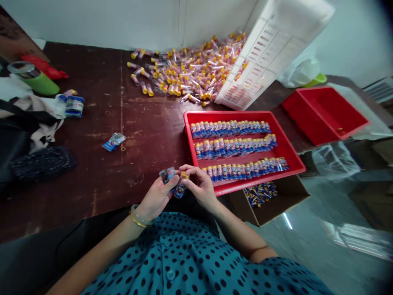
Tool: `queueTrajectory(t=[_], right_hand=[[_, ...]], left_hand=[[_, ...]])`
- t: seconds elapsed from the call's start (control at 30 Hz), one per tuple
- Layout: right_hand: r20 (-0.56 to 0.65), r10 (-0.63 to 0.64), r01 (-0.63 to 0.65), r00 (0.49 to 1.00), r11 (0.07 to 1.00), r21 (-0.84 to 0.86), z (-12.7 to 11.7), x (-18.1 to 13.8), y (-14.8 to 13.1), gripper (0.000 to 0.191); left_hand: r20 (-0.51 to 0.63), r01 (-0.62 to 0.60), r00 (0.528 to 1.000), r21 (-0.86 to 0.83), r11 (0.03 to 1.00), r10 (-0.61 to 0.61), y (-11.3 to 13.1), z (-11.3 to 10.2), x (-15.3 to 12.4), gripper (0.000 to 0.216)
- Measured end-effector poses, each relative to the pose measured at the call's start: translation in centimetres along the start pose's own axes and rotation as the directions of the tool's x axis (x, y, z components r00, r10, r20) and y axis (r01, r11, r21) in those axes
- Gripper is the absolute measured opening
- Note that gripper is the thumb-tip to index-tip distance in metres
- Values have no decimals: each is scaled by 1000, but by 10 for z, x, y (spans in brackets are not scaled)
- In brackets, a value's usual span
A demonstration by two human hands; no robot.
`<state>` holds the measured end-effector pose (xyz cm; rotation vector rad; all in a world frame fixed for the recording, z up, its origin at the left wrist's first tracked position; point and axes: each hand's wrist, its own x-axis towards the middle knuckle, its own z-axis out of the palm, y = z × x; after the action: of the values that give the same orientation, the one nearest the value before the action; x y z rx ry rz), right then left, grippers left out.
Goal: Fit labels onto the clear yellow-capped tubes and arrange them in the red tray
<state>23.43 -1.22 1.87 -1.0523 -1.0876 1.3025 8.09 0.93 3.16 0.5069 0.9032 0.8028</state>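
Note:
My left hand (156, 197) and my right hand (200, 185) meet at the near edge of the dark wooden table (101, 151). Between them is a small tube with a yellow cap and a blue label (181, 187); my right fingers pinch its capped end. My left fingers also grip a small stack of shiny blue labels (167, 174). Just right of my hands a red tray (294, 153) holds three rows of labelled tubes (235, 146).
A heap of unlabelled yellow-capped tubes (190, 71) lies at the back beside a tipped white crate (270, 53). An empty red tray (325, 112) sits far right, a cardboard box with tubes (264, 194) below. Loose labels (113, 141), a green cup (33, 78) and cloth lie left.

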Motion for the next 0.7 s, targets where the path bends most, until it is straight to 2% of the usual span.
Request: queueTrajectory(t=[0.13, 0.23, 0.33, 0.4, 0.43, 0.47, 0.5, 0.53, 0.6, 0.7], right_hand=[[-147, 51, -27, 988, 986, 165, -1, 5, 4, 25], [-170, 74, -33, 983, 972, 234, -23, 16, 2, 35], [-251, -11, 35, 968, 995, 93, -83, 36, -19, 36], [-360, -146, 89, 922, 981, -170, -142, 53, -40, 38], [-412, -200, 52, 889, 938, -343, -173, 62, -51, 39], [-471, -246, -43, 847, 851, -523, -203, 71, -59, 37], [-495, -242, -186, 835, 722, -666, -231, 80, -65, 35], [-501, -220, -239, 837, 677, -697, -254, 88, -69, 34], [-492, -170, -307, 854, 600, -739, -285, 101, -69, 30], [-443, -124, -319, 888, 528, -787, -296, 117, -62, 26]], left_hand=[[7, 29, 1000, 12, 1000, -29, 2, 6, 3, 36], [4, 47, 999, -7, 999, -47, 2, 10, 7, 31], [27, 92, 995, -13, 996, -92, 3, 11, 8, 31], [38, 122, 992, 16, 992, -122, 4, 10, 6, 34], [39, 135, 990, 35, 990, -136, 5, 9, 5, 35], [40, 149, 988, 56, 987, -151, 6, 7, 4, 36], [42, 162, 985, 75, 984, -165, 6, 5, 3, 36], [44, 171, 983, 91, 981, -176, 7, 3, 3, 36], [40, 182, 981, 114, 977, -188, 6, -1, 2, 35], [0, 174, 985, 114, 978, -175, 5, -8, 1, 36]])
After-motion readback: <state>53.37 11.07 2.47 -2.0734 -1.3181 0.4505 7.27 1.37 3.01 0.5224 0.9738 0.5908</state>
